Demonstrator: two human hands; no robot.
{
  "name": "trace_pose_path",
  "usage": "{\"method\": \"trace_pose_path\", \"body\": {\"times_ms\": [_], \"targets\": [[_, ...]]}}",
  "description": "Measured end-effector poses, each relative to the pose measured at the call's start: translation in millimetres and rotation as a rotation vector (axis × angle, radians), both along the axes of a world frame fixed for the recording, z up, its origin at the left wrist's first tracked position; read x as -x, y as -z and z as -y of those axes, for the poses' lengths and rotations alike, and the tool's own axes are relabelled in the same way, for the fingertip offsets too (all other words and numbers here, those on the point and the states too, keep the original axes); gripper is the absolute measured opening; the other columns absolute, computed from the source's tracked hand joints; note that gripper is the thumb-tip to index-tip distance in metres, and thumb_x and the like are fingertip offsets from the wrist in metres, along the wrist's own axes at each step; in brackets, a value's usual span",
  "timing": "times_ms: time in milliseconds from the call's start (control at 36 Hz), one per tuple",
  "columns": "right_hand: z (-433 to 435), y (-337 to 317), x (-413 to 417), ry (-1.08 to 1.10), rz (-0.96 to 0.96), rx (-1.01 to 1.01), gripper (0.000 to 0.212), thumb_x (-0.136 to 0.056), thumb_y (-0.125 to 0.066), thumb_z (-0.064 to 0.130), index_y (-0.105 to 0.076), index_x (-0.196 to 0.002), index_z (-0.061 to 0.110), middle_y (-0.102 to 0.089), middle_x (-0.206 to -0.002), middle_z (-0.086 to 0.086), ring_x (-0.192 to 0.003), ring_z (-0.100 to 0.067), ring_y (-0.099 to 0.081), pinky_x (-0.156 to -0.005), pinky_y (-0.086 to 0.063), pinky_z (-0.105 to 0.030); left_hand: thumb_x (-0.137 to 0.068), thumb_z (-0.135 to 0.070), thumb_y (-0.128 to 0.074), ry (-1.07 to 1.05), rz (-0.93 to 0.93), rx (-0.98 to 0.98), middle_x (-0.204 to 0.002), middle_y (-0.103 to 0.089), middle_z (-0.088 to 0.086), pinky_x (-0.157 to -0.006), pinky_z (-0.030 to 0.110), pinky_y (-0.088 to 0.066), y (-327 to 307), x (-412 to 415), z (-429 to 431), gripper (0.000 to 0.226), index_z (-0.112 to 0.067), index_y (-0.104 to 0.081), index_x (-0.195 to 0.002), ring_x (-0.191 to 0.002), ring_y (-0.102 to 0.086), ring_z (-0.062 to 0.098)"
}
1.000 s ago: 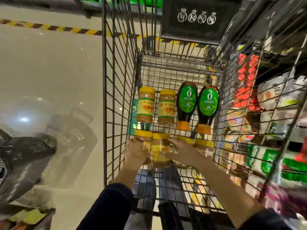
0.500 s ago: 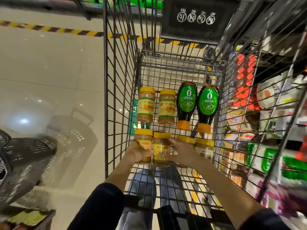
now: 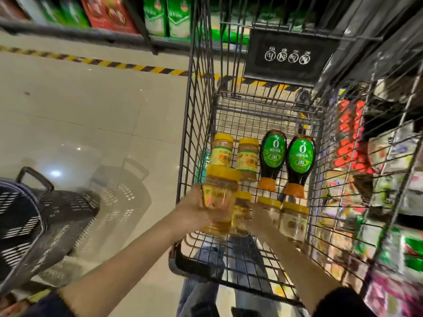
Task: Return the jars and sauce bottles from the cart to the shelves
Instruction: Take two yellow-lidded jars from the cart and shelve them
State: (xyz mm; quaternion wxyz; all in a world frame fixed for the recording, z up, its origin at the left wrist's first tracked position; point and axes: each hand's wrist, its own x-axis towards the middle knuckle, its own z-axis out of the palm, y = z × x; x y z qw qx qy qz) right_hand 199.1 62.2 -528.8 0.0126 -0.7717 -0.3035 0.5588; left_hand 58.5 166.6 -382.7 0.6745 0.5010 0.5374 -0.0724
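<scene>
My left hand (image 3: 191, 209) grips a yellow-lidded honey jar (image 3: 219, 197) and holds it raised above the floor of the wire cart (image 3: 196, 106). My right hand (image 3: 258, 219) lies low in the cart, closed around a second yellow-lidded jar (image 3: 241, 211). Two more clear jars (image 3: 294, 219) stand to its right. Further in lie two labelled yellow-capped jars (image 3: 247, 160) and two dark sauce bottles (image 3: 273, 157) with green labels and orange caps.
Stocked shelves (image 3: 389, 156) run close along the cart's right side, and more shelving (image 3: 109, 17) stands across the aisle. A dark plastic basket (image 3: 34, 225) sits on the tiled floor (image 3: 91, 110) at the left. Yellow-black tape marks the floor ahead.
My left hand has lifted its jar up off the cart floor and toward me. My right hand stays low on the neighbouring jar. The view has tilted up.
</scene>
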Motion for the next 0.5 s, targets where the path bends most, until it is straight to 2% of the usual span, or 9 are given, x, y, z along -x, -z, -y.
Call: {"method": "trace_pose_path", "body": {"times_ms": [56, 111, 167, 222, 306, 361, 417, 500], "targets": [[1, 4, 6, 0.011, 0.022, 0.025, 0.068, -0.083, -0.068, 0.02, -0.032, -0.141, 0.01, -0.061, -0.118, -0.014, -0.1, -0.027, -0.063, -0.078, -0.055, -0.032, -0.074, -0.008, -0.075, -0.069, 0.069, -0.035, -0.069, -0.065, -0.023, -0.059, 0.001, -0.047, -25, 4, -1, 0.039, -0.035, -0.05, -0.083, -0.059, -0.057, -0.022], [1, 7, 9, -0.001, 0.079, 0.023, 0.05, -0.081, -0.069, 0.019, -0.048, -0.125, 0.008, -0.064, -0.106, -0.01, -0.093, -0.024, -0.064, -0.079, -0.056, -0.034, -0.072, -0.009, -0.076, -0.123, 0.088, -0.065, -0.061, -0.064, -0.025, -0.052, -0.001, -0.042, -41, 10, -1, 0.041, -0.036, -0.048, -0.083, -0.06, -0.058, -0.021], [3, 9, 12, -0.026, 0.119, 0.045, 0.037, -0.079, -0.071, 0.024, -0.055, -0.108, 0.008, -0.063, -0.097, -0.007, -0.088, -0.02, -0.062, -0.077, -0.055, -0.032, -0.063, -0.016, -0.08, -0.153, 0.078, -0.065, -0.071, -0.069, -0.022, -0.057, 0.003, -0.047, -50, 15, -2, 0.045, -0.033, -0.052, -0.094, -0.072, -0.065, -0.008], [3, 11, 14, -0.055, 0.15, 0.059, 0.032, -0.079, -0.07, 0.027, -0.057, -0.101, 0.008, -0.059, -0.091, -0.004, -0.085, -0.018, -0.058, -0.071, -0.05, -0.028, -0.058, -0.022, -0.08, -0.19, 0.076, -0.064, -0.085, -0.072, -0.013, -0.06, 0.008, -0.051, -54, 21, -2, 0.054, -0.03, -0.052, -0.104, -0.077, -0.067, -0.004], [-2, 10, 17, -0.08, 0.151, 0.051, 0.033, -0.078, -0.071, 0.031, -0.06, -0.099, 0.008, -0.065, -0.095, -0.005, -0.093, -0.021, -0.063, -0.078, -0.053, -0.029, -0.052, -0.028, -0.079, -0.241, 0.088, -0.063, -0.093, -0.073, -0.006, -0.063, 0.011, -0.053, -54, 31, -1, 0.066, -0.023, -0.053, -0.113, -0.082, -0.068, -0.003], [-6, 7, 18, -0.125, 0.159, 0.095, 0.038, -0.079, -0.07, 0.037, -0.059, -0.102, 0.009, -0.065, -0.101, -0.005, -0.098, -0.022, -0.062, -0.081, -0.05, -0.027, -0.053, -0.029, -0.087, -0.248, 0.075, -0.057, -0.099, -0.073, -0.002, -0.067, 0.015, -0.055, -52, 35, 0, 0.077, -0.019, -0.052, -0.121, -0.088, -0.069, 0.003], [-11, 4, 19, -0.132, 0.153, 0.132, 0.042, -0.079, -0.069, 0.043, -0.058, -0.104, 0.01, -0.066, -0.104, -0.005, -0.1, -0.022, -0.061, -0.082, -0.048, -0.027, -0.052, -0.031, -0.09, -0.26, 0.062, -0.045, -0.101, -0.074, -0.001, -0.065, 0.015, -0.055, -51, 39, 2, 0.081, -0.017, -0.052, -0.122, -0.089, -0.069, 0.005], [-15, -1, 20, -0.024, 0.067, 0.146, 0.043, -0.082, -0.067, 0.036, -0.054, -0.112, 0.008, -0.058, -0.101, 0.002, -0.109, -0.022, -0.058, -0.08, -0.041, -0.021, -0.046, -0.032, -0.088, -0.261, 0.038, -0.029, -0.099, -0.074, -0.002, -0.061, 0.012, -0.052, -48, 45, 6, 0.084, -0.02, -0.052, -0.121, -0.086, -0.069, 0.003]]}}
